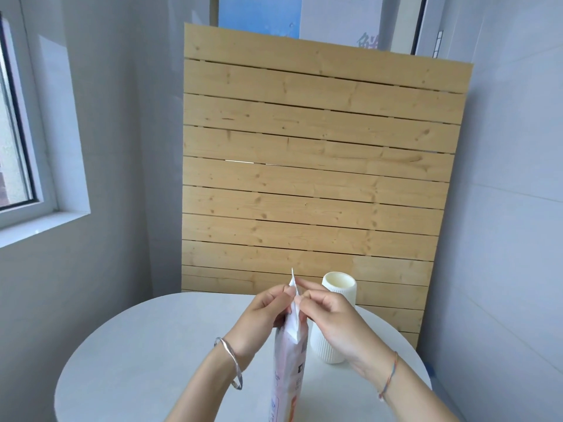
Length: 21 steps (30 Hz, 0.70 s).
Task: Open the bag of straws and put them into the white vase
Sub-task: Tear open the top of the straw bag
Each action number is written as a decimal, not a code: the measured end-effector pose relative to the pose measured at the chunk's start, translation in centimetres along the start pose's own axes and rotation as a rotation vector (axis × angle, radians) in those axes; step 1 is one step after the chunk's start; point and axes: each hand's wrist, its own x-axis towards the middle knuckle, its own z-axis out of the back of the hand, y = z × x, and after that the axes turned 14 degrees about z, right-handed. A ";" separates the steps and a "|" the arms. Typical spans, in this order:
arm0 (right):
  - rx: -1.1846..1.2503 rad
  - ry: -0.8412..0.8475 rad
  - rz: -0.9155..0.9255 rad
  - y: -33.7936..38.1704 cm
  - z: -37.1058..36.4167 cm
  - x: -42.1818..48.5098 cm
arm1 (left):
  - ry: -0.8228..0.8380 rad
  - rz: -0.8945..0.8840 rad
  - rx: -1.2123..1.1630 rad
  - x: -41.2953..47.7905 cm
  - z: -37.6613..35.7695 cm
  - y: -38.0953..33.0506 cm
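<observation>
A tall pink-and-white bag of straws (288, 370) stands upright above the round white table (137, 354). My left hand (262, 318) pinches the left side of the bag's sealed top. On the right side of that top edge, my right hand (332, 318) pinches with thumb and forefinger. The bag's top corner sticks up between my fingers. The straws inside are hidden. The white ribbed vase (338, 290) stands on the table just behind my right hand, which hides its middle.
A wooden slat panel (320, 166) leans against the wall right behind the table. A window (15, 132) is at the left. The grey walls are close on both sides.
</observation>
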 end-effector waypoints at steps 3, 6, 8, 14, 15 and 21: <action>-0.021 -0.027 -0.027 0.1 0.5 0.0 | -0.004 -0.015 -0.014 0.1 -0.7 0.1; -0.047 -0.021 -0.040 0.2 0.8 -0.1 | 0.002 -0.035 0.023 -0.2 -1.0 -0.2; -0.047 -0.026 -0.045 0.2 1.3 -0.1 | -0.008 -0.023 0.004 -0.4 -0.6 -0.3; -0.309 -0.083 -0.083 0.4 3.0 1.0 | -0.104 -0.015 0.026 -0.9 1.4 -1.1; -0.368 -0.032 -0.099 0.8 2.8 1.4 | -0.103 -0.023 0.055 -0.9 1.4 -1.2; -0.694 0.139 -0.016 2.6 2.7 4.3 | -0.222 -0.075 0.081 -0.8 2.0 -2.9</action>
